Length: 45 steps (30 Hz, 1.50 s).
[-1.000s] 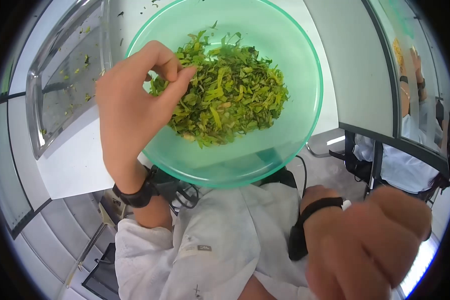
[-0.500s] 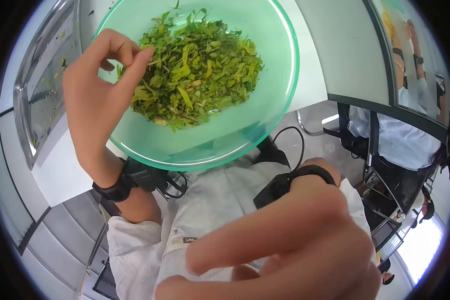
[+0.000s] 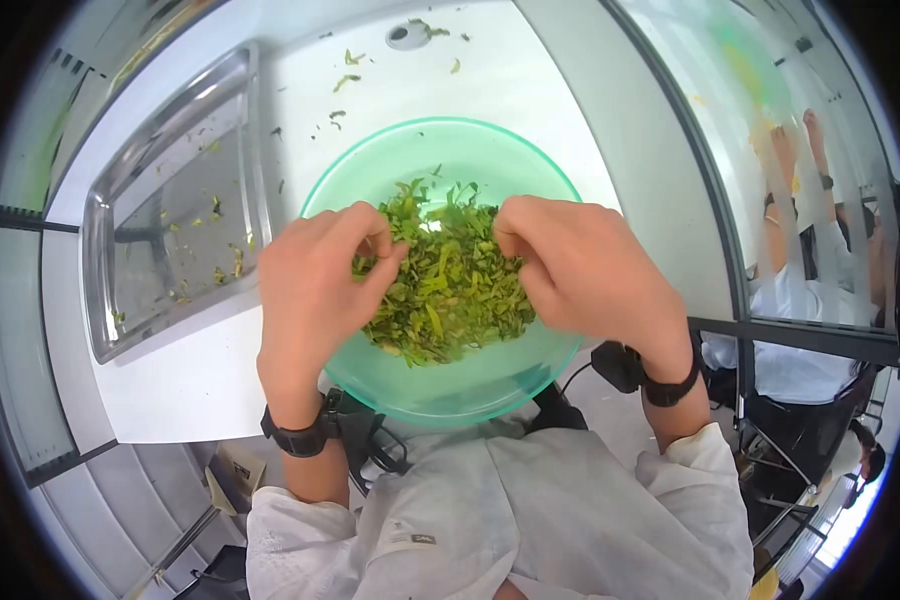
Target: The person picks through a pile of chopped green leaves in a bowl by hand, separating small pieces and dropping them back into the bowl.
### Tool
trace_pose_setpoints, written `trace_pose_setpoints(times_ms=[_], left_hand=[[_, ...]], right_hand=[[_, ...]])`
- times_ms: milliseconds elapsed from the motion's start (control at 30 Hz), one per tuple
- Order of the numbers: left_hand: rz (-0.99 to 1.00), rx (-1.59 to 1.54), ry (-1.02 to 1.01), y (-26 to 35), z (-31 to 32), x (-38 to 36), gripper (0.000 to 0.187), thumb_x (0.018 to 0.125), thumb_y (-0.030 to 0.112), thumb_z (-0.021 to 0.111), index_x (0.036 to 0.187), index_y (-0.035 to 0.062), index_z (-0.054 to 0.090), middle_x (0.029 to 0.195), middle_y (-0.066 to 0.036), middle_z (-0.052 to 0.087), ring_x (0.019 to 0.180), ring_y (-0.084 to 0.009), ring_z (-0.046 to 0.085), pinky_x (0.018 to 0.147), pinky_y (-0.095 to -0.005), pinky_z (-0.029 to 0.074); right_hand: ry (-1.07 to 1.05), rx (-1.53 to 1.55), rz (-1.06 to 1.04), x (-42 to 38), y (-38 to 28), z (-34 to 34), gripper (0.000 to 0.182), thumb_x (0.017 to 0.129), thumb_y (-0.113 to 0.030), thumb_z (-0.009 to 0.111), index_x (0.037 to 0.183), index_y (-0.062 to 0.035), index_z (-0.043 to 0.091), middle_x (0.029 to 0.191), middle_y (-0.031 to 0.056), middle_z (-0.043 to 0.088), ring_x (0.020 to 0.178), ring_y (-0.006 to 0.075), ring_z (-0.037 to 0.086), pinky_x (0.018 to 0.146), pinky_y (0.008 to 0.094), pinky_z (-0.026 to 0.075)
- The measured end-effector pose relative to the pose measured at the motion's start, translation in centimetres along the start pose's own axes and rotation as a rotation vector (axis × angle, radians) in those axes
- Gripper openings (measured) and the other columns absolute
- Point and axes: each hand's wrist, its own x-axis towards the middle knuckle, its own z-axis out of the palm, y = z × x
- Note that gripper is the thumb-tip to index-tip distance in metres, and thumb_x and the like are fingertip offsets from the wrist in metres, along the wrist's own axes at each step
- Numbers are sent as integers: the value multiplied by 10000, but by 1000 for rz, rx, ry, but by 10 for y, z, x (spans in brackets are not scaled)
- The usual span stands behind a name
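Observation:
A translucent green bowl (image 3: 440,405) holds a heap of chopped or torn green leaves (image 3: 445,300), some of them yellowish. My left hand (image 3: 320,285) hangs over the heap's left side, thumb and forefinger pinched together at the leaves. Whatever sits in that pinch is too small to make out. On the opposite side, my right hand (image 3: 595,265) has its fingers curled inward against the thumb, close to the leaves. Its fingertips are partly hidden, so its contents cannot be told. Both wrists wear black bands with a dark box.
Left of the bowl, a shallow metal tray (image 3: 185,175) carries scattered leaf bits. More scraps (image 3: 347,82) lie on the white table (image 3: 175,400) near a round grey fitting (image 3: 407,37). A framed glass panel (image 3: 710,120) stands at right, with a seated person (image 3: 785,350) beyond.
My right hand has moved from close before the camera to the bowl's right side. My left hand remains pinched over the leaves. The view has shifted, showing more of the table and tray.

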Motion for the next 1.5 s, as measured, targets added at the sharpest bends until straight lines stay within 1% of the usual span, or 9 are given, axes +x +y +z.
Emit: trace_pose_setpoints(times_ms=[100,200,500,733,1000,1100,1200,1400,1500], left_hand=[[50,16,-7,-1,1,8,163,753,111,798,790,110,640,712,-13,667,653,-188,652,617,-327,482],[118,50,-55,-19,7,23,140,758,131,798,797,124,664,706,-2,671,637,-179,649,616,-323,484],[259,154,47,-48,14,50,71,850,211,724,890,161,754,743,-41,705,686,-262,665,624,-387,512],[291,212,27,-51,17,47,95,834,163,707,918,158,753,778,-40,722,710,-277,675,649,-401,524],[205,176,-81,-36,12,26,133,738,228,739,852,168,769,775,-31,734,709,-261,681,678,-376,542],[123,197,-219,-29,9,21,178,685,277,765,833,178,782,716,-41,711,754,-274,647,836,-379,509],[277,256,-87,-36,16,20,190,645,236,761,811,144,772,757,-74,720,716,-285,673,722,-393,535],[185,285,-161,-29,14,29,132,751,251,764,832,148,783,768,-84,720,734,-306,674,688,-411,542],[207,271,-82,-35,21,34,131,849,227,708,921,145,779,793,-102,722,742,-317,679,684,-420,541]], right_hand=[[-43,-58,-41,23,17,17,141,780,-30,592,912,-55,633,822,116,678,713,331,637,649,390,509],[-296,103,-74,58,28,23,75,799,-94,680,858,-57,710,743,99,707,706,288,679,681,373,522],[-249,179,43,96,29,27,194,882,-190,716,873,0,757,697,72,722,598,153,673,600,290,529],[-45,177,-104,95,41,38,163,846,-112,707,971,-18,756,792,91,744,634,159,679,626,301,538],[-93,89,-119,90,36,42,177,884,-99,661,1030,-27,732,785,97,738,642,181,689,634,314,553],[-103,118,-81,90,36,42,261,867,-59,611,1107,-37,710,867,107,740,685,195,690,677,320,560],[-65,88,-151,97,48,47,308,814,-59,632,1111,-51,712,949,113,741,775,216,696,739,335,560],[-110,-53,-266,96,56,51,334,733,-208,745,1039,-76,733,959,112,732,886,272,695,818,383,555],[-223,-68,-100,91,48,46,302,750,-224,734,1007,-66,727,937,117,734,893,275,698,807,381,556]])
